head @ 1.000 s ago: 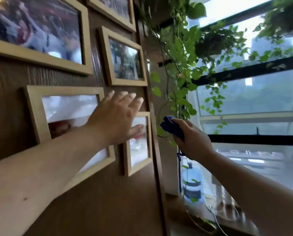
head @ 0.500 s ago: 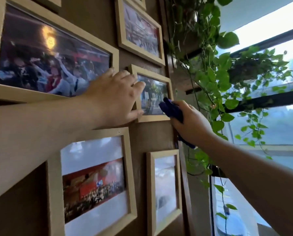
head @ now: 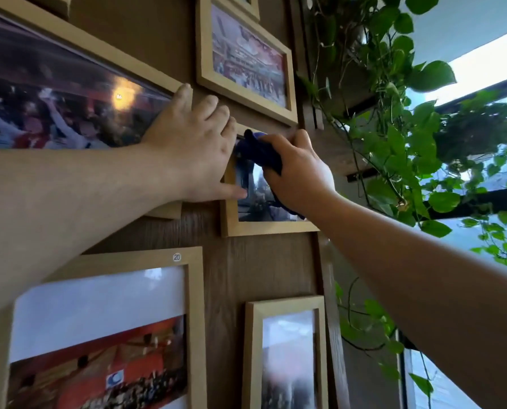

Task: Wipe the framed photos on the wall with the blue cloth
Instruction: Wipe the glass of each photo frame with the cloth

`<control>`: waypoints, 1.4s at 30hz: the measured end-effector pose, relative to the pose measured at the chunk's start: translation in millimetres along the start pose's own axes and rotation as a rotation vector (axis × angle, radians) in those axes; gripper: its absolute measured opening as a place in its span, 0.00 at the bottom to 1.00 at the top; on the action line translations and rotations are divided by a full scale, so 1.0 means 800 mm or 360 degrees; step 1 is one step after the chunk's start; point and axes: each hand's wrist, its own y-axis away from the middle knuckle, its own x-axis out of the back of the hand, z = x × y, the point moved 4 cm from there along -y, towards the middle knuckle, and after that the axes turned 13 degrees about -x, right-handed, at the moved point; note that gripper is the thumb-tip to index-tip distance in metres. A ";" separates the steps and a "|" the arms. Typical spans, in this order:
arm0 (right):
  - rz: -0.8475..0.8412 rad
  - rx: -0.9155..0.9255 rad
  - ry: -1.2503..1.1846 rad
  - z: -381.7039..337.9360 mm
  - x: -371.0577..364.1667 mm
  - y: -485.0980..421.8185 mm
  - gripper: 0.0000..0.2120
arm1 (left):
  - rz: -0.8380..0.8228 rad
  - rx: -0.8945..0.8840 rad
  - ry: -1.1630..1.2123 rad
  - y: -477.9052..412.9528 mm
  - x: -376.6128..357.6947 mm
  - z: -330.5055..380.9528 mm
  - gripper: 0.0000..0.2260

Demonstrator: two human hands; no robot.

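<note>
Several light wooden framed photos hang on a brown wood wall. My right hand (head: pixel 298 171) is closed around the bunched blue cloth (head: pixel 256 150) and presses it against the upper glass of the small middle frame (head: pixel 237 227). My left hand (head: pixel 196 143) lies flat with fingers spread, its thumb on that frame's left edge and its fingers between the large left frame (head: pixel 69 95) and the upper frame (head: pixel 246 57). Part of the small photo is hidden by both hands.
Two more frames hang lower: a large one (head: pixel 105 335) bearing a "20" sticker and a narrow one (head: pixel 284 352). A trailing green vine (head: pixel 394 143) hangs just right of the wall's edge, in front of a bright window (head: pixel 482 69).
The view has tilted upward. My right hand moved left from the frame's right side onto its glass with the cloth. My left hand stayed braced at the frame's left edge.
</note>
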 end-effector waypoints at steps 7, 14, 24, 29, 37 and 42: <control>0.0033 0.0258 0.0088 0.001 -0.038 -0.010 0.26 | -0.0233 0.0043 -0.0049 -0.023 -0.024 0.006 0.55; 0.0050 0.0265 0.0347 0.085 -0.047 -0.024 0.25 | -0.0264 0.0093 -0.0010 -0.026 -0.035 0.002 0.56; -0.0030 0.0192 0.0095 0.054 -0.054 -0.014 0.23 | -0.0210 0.0102 0.0031 -0.027 -0.041 0.002 0.57; -0.0058 0.0563 0.0069 0.022 -0.043 0.004 0.26 | -0.0217 0.0104 0.0015 -0.029 -0.044 0.001 0.57; -0.0106 0.0002 0.0434 0.137 -0.044 0.005 0.24 | -0.0124 0.0098 0.0013 -0.026 -0.046 0.002 0.58; -0.0255 0.0354 -0.0030 0.050 -0.047 0.037 0.25 | -0.0166 0.0133 0.0081 -0.026 -0.049 0.003 0.57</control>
